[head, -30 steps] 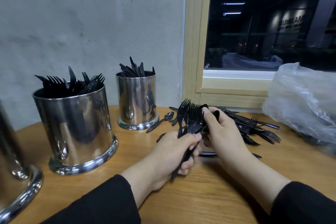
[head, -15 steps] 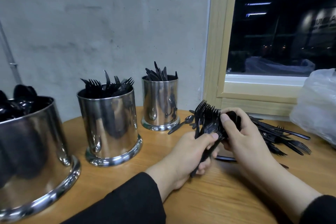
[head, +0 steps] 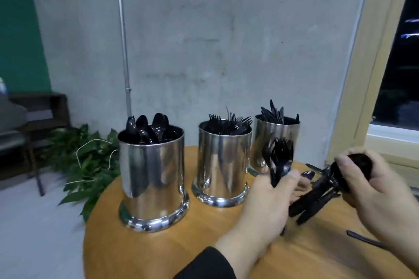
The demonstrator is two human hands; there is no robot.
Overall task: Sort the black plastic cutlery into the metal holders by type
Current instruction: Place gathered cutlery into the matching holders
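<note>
Three shiny metal holders stand on the round wooden table (head: 158,253): the spoon holder (head: 152,179) at left, the fork holder (head: 223,165) in the middle, the knife holder (head: 275,140) behind at right. My left hand (head: 265,208) grips a bunch of black forks (head: 278,161), tines up, in front of the knife holder. My right hand (head: 376,195) grips a bundle of black spoons (head: 317,195) by the bowls, handles pointing down-left toward my left hand. The two hands are apart.
Loose black cutlery (head: 362,239) lies on the table under my right hand. A window frame (head: 362,75) rises at right. Green plants (head: 88,158) and a dark chair (head: 38,124) stand on the floor beyond the table's left edge.
The view swung left, bringing the spoon holder fully into sight. My hands separated: the right pulled a bundle of spoons away from the forks held in the left.
</note>
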